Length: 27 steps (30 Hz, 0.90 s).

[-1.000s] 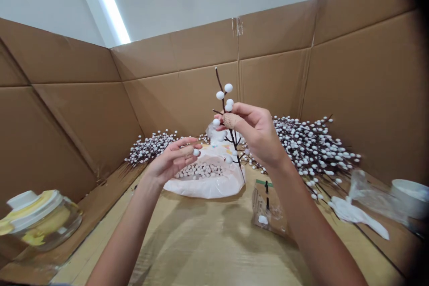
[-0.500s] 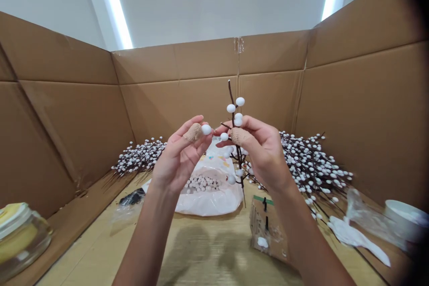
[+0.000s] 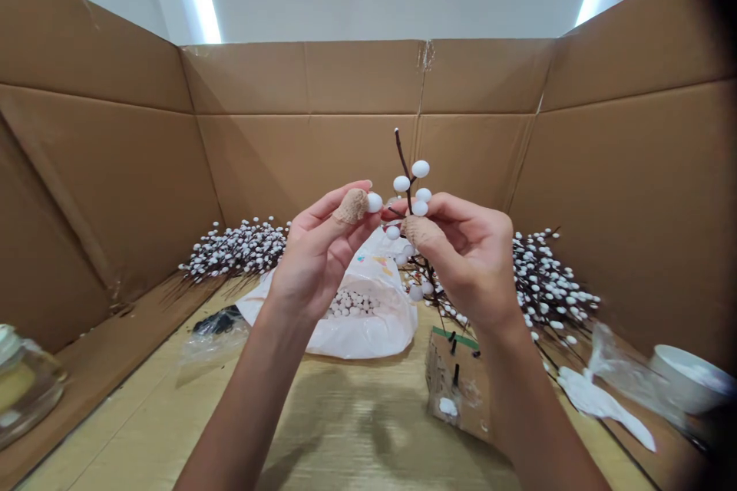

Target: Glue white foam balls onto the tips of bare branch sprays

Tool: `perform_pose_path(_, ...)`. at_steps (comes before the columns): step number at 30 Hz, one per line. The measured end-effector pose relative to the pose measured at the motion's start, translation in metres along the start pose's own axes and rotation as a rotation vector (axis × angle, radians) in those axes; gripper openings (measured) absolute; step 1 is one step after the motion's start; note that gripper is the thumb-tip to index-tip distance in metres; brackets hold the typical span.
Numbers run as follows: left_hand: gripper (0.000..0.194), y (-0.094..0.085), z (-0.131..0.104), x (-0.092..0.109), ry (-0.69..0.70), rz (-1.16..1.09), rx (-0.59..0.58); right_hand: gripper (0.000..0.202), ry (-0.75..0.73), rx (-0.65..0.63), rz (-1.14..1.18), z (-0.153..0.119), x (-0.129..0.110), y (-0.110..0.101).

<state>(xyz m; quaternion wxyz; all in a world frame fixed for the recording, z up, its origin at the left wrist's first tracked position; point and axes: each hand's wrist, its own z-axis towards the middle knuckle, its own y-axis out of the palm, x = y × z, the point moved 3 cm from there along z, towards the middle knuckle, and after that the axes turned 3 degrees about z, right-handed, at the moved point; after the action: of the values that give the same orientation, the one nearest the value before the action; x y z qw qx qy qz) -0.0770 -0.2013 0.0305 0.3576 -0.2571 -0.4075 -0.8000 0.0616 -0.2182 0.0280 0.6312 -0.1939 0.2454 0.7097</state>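
Although the stem of the branch (image 3: 398,144) stands out at the centre of the frame, its middle is hidden by the right hand (image 3: 475,257), and its lower part overlaps the white balls behind, so that its foot is hard to trace. Whether the loose ball (image 3: 374,202) touches the short side twig cannot be told, since the fingertips of both hands crowd that spot. The jar (image 3: 26,391) is cut off at the left edge; dark blur covers the right edge, beside the bowl (image 3: 688,377). The right forearm covers part of the cardboard block (image 3: 441,368), lower right of centre, and the left wrist overlaps the bag (image 3: 362,341) of small balls.

The branch is thin, dark brown and nearly upright, leaning slightly left at its pale-tipped top; smooth, white, oval balls sit along it, two of them pressed together just above the right thumb. The right fingers are closed on the stem; the left hand (image 3: 308,265) grips the loose ball between thumb and fingers. Both thumbs wear tan, wrinkled covers. Bundles of similar branches lie at left and right on the counter (image 3: 334,414).
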Motion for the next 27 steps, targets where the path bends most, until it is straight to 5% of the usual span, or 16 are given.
perform_pose_path(27,0.012,0.0029,-0.0020,0.0007,0.030,0.089,-0.005,0.011,-0.012,0.009,-0.098,-0.0015,-0.0035,0.0003)
